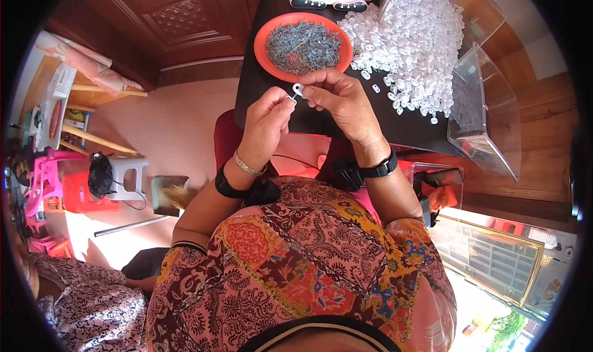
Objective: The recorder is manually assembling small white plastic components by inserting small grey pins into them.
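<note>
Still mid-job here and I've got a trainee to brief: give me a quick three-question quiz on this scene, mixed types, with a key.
1. True or false: the round, orange-red bowl holds many thin pieces, mostly grey.

2. Choose one. Seen by the person, where does the pile of white pieces lie?
A) Left of the bowl
B) Right of the bowl
C) Underneath the bowl

3. Short answer: what does the right hand pinch, close to the left hand?

Key:
1. True.
2. B.
3. A small white piece with a hole.
</note>
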### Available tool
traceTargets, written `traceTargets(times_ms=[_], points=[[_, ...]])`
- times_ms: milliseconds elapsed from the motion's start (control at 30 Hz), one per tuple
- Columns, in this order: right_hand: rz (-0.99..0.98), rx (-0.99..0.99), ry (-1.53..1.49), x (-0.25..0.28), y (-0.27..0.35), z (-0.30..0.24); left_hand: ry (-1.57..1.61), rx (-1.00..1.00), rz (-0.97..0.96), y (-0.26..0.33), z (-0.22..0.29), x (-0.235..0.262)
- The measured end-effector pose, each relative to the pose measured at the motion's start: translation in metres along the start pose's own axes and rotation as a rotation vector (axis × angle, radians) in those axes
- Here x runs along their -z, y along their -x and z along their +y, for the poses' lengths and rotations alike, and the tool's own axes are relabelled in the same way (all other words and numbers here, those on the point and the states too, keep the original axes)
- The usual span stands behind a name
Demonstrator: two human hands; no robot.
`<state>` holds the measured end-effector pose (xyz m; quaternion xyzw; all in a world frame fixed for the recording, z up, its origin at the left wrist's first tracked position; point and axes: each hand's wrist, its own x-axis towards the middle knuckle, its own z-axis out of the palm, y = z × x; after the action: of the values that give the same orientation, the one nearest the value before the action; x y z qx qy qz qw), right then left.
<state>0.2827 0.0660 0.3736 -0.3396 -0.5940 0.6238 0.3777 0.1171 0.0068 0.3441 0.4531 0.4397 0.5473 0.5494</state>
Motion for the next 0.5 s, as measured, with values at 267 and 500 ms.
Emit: traceTargets(times_ms=[267, 500], points=[[-0.005, -0.009, 0.009, 0.0007, -0.0028, -0.0001, -0.031, -0.024, -0.007, -0.0021, 0.0010, -0.0004], [-0.008, 0.022, 0.083, -0.0070, -0.0004, -0.0039, 0.000, -0.030, -0.003, -0.0037, -0.0011, -0.0002]])
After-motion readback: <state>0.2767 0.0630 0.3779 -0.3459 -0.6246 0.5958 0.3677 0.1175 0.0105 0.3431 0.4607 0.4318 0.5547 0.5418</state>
